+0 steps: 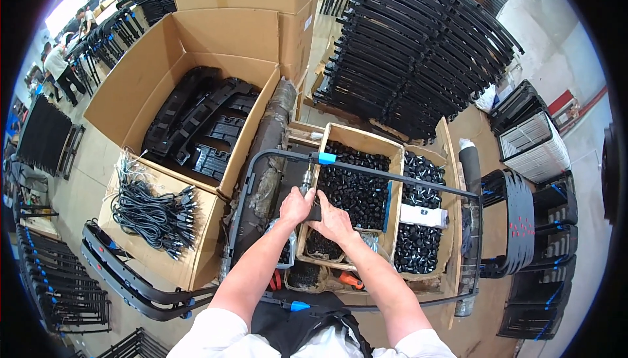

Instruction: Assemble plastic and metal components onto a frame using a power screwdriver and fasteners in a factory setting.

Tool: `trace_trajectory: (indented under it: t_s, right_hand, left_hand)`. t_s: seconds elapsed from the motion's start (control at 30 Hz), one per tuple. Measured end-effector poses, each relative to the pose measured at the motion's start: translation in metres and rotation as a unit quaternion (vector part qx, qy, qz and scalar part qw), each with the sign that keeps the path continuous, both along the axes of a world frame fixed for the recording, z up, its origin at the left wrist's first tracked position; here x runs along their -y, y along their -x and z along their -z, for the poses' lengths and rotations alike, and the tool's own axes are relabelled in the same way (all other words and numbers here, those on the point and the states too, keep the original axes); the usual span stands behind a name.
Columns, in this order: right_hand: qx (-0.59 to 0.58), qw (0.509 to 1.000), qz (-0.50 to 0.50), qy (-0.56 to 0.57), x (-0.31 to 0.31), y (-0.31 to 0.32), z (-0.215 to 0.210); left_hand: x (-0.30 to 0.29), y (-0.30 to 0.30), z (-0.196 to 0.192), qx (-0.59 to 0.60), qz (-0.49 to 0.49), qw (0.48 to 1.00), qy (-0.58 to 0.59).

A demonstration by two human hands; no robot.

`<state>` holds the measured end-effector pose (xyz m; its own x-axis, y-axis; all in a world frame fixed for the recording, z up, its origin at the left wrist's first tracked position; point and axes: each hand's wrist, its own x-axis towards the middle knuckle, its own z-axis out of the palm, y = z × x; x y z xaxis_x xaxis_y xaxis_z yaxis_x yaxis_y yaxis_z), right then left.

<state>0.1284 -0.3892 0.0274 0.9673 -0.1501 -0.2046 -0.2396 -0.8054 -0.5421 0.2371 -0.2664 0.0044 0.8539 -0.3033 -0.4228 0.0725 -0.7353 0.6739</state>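
Note:
A black tubular frame (405, 179) with rounded corners lies in front of me across the padded rolls and the parts boxes. Blue tape (326, 158) wraps its far bar, and more blue tape is on the near bar. My left hand (296, 207) is closed around the front of a power drill (315, 212). My right hand (333, 220) grips the drill from the right, at its rear. The drill points away from me, its bit (309, 167) at the far bar just left of the tape. My hands hide most of the drill's body.
Wooden boxes of black knobs (356, 184) and bolts (418, 247) stand under the frame, with a white box (424, 216) on the bolts. Left are a carton (252, 83) of black plastic parts and coiled cables (154, 211). Stacked black frames (418, 44) rise behind; people stand far left.

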Motion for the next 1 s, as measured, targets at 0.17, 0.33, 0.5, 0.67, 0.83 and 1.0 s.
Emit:
trace_trajectory:
  t_s: [0.17,0.33,0.5,0.67,0.83,1.0]
  right_hand:
    - [0.002,1.000,0.025,-0.010,-0.006,-0.004,-0.007]
    - [0.034,0.999,0.002,0.033,-0.014,-0.003,0.002]
    - [0.040,0.999,0.009,0.025,-0.017,0.001,0.007]
    - [0.033,0.999,0.008,0.020,-0.021,0.003,0.009]
    - [0.039,0.999,0.007,0.018,-0.021,0.006,0.013]
    - [0.042,0.999,0.010,0.010,-0.022,0.011,0.013]
  left_hand:
    - [0.002,-0.004,0.002,0.006,0.000,1.000,-0.005]
    - [0.003,-0.004,0.005,0.007,-0.003,1.000,0.002]
    - [-0.001,0.001,0.004,0.002,-0.001,1.000,0.007]
    - [-0.004,0.004,0.007,0.005,-0.010,1.000,0.010]
    - [-0.006,0.010,0.009,0.013,-0.025,0.999,0.023]
    - [-0.006,0.014,0.009,0.033,-0.035,0.999,0.022]
